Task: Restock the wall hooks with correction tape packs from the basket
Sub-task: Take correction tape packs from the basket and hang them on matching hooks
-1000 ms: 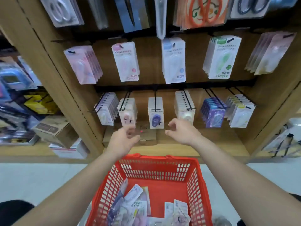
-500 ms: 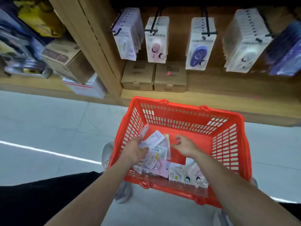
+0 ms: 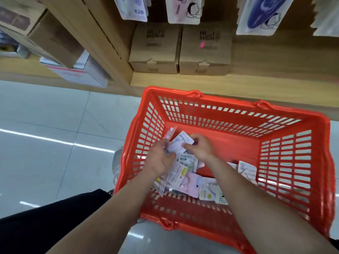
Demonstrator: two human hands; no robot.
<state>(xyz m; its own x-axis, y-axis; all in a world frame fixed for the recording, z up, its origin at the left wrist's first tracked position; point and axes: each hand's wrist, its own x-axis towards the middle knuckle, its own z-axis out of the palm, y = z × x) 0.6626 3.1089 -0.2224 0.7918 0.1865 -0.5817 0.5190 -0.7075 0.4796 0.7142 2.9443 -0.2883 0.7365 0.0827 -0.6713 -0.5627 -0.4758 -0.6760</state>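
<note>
While a dark trouser leg (image 3: 36, 228) fills the lower left corner above pale floor tiles (image 3: 55, 125), cardboard cartons (image 3: 55, 43) sit on the low wooden shelf (image 3: 256, 83) at upper left, and two closed brown boxes (image 3: 179, 50) stand side by side farther along it, below the bottom edges of hanging packs (image 3: 183, 10) on the wall display. At centre, a red plastic basket (image 3: 293, 162) rests on the floor just in front of the shelf, and both bare arms reach down into it. The left hand (image 3: 161, 158), near the basket's left wall, has its fingers curled around the near edge of a pale lilac correction tape pack (image 3: 178, 143), with a clear-edged pack (image 3: 169, 133) standing up behind its fingertips. The right hand (image 3: 200, 147) pinches the same lilac pack's far corner between thumb and fingers, so the pack is held between the two hands, raised above the rest. Beneath the wrists, loose packs (image 3: 185, 176) in white, pink and green lie overlapping on the basket floor, spreading rightward to one white pack (image 3: 246, 170) beside the right forearm.
</note>
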